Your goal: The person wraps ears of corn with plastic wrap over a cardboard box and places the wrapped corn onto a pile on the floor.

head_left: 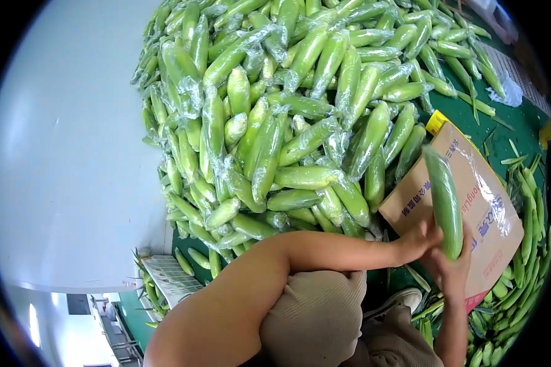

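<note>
An ear of corn [445,202] in its green husk stands nearly upright above a cardboard box, its surface glossy as if film is around it. My right hand [454,269] is closed around its lower end. From the left, my left hand [419,243] reaches across with curled fingers pressed against the lower side of the same ear; its fingertips are partly hidden. Beneath both hands lies the brown cardboard box [499,238] with blue and red print, a shiny patch of clear film on it.
A large heap of film-wrapped corn ears [306,144] rises in front of me beside a pale wall [86,153]. More green ears [526,293], seemingly unwrapped, lie at right. Crumpled clear plastic [507,92] and husk scraps lie on the green floor [502,137]. My shoe [404,300] is below.
</note>
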Available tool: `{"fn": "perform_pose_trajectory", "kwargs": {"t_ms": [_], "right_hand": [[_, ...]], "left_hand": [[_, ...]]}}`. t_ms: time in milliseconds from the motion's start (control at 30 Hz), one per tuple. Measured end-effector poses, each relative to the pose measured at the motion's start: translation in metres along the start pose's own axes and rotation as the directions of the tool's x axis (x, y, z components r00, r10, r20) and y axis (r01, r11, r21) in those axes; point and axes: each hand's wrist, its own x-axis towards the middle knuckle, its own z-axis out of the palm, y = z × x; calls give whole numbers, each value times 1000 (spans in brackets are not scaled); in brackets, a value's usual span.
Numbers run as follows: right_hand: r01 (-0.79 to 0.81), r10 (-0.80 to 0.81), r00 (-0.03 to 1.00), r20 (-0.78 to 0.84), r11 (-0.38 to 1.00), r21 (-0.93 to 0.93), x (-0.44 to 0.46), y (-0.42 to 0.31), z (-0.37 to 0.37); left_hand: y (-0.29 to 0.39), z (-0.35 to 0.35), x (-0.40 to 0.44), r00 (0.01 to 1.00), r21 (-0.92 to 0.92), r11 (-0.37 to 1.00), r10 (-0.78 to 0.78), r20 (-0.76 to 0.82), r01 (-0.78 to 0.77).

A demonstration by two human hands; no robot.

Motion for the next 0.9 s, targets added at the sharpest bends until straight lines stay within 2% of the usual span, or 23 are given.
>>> {"fn": "perform_pose_trajectory", "kwargs": {"t_ms": [33, 67, 100, 133, 167, 200, 233, 267, 300, 333, 400, 433, 467, 500, 533, 567, 600, 633, 667, 733, 800, 867, 900], "right_hand": [[55, -54, 998, -5, 998, 27, 15, -6, -1], [137, -130, 987, 97, 989, -63, 32, -36, 9], [233, -204, 959, 199, 963, -134, 50, -66, 18], [423, -365, 867, 339, 898, -117, 68, -89, 35], [632, -587, 699, 408, 774, 29, 84, -111, 69], [760, -778, 498, 383, 605, 240, 97, -122, 98], [798, -877, 371, 307, 470, 378, 101, -131, 126], [813, -908, 370, 197, 419, 404, 109, -130, 141], [830, -891, 440, 111, 451, 327, 109, -119, 136], [811, -836, 537, 111, 548, 204, 104, -90, 97], [740, -740, 666, 95, 671, 48, 83, -43, 42], [806, -864, 502, -47, 486, -338, 49, -24, -1], [640, -818, 510, -266, 567, -518, 39, 27, -46], [390, -685, 540, -489, 719, -575, -5, 59, -96], [85, -488, 532, -692, 844, -530, -49, 89, -146], [-176, -271, 485, -831, 901, -396, -93, 119, -195], [-472, -202, 410, -890, 788, -396, -144, 134, -230], [-683, -65, 497, -866, 587, -436, -202, 155, -262], [-741, -147, 511, -847, 424, -521, -250, 165, -281], [-855, -248, 442, -862, 175, -488, -298, 139, -296], [-896, -45, 441, -896, -67, -438, -311, 128, -323], [-877, 67, 450, -891, -157, -455, -343, 193, -365], [-880, 101, 417, -903, -202, -429, -333, 201, -372]], "left_hand": [[-8, 0, -2, 994, -122, 992, 31, -105, -44], [-17, -3, -2, 980, -238, 968, 38, -195, -85], [-9, 0, -2, 974, -216, 973, 26, -225, -76], [-4, -4, -7, 972, -142, 988, 21, -236, -56], [6, -2, -11, 971, -73, 997, 2, -241, -20], [18, -2, -12, 969, 26, 1000, -7, -246, 14], [25, 0, -8, 973, 107, 993, -14, -230, 39], [30, 2, -3, 975, 199, 979, -3, -220, 48], [32, 4, 1, 977, 306, 951, 18, -213, 49], [31, 3, 5, 979, 387, 922, 51, -195, 29], [25, -2, 0, 981, 575, 818, 133, -138, -30], [32, -15, -6, 981, 705, 705, 176, -75, -73], [28, -33, 1, 979, 834, 542, 203, -11, -103], [38, -33, 9, 957, 960, 189, 246, 155, -205], [46, -32, 23, 931, 950, 28, 211, 299, -312], [57, -34, 38, 890, 902, -130, 157, 428, -411], [66, -37, 54, 834, 815, -275, 76, 546, -509], [73, -39, 69, 825, 797, -330, 85, 559, -506], [77, -41, 87, 812, 775, -379, 95, 575, -505], [72, -41, 109, 811, 748, -466, 104, 576, -472], [74, -38, 126, 828, 712, -575, 103, 551, -402], [62, -85, 140, 873, 649, -680, 26, 487, -342], [71, -73, 136, 879, 663, -644, -33, 475, -382]]}}
